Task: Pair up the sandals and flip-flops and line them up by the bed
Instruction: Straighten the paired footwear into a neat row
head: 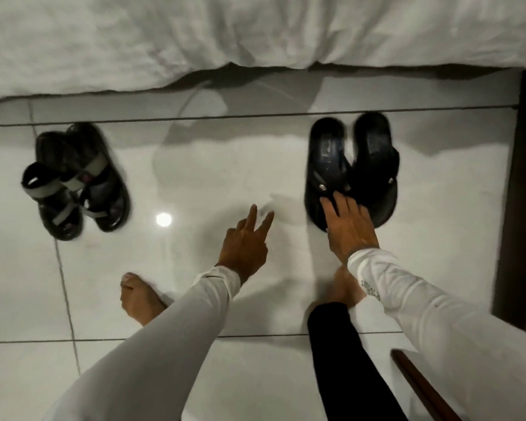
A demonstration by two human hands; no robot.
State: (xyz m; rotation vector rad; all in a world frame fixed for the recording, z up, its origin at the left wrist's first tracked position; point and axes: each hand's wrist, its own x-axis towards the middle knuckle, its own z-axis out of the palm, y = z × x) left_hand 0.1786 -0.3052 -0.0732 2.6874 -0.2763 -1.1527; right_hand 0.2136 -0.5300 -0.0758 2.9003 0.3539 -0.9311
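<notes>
Two black flip-flops [351,165] lie side by side on the white tiles at the right, heels toward the bed [195,41]. My right hand [348,226] rests flat on their near ends, fingers spread over both. My left hand [246,241] hovers over the bare floor to their left, two fingers stretched out and holding nothing. Over at the left, a pair of black sandals with grey straps [76,180] sits together; the left one overlaps the other slightly.
The white bedding hangs over the floor along the top. A dark wooden post [523,192] stands at the right edge. My bare feet [140,299] are on the tiles near me. A brown stick-like object [419,387] lies at the lower right.
</notes>
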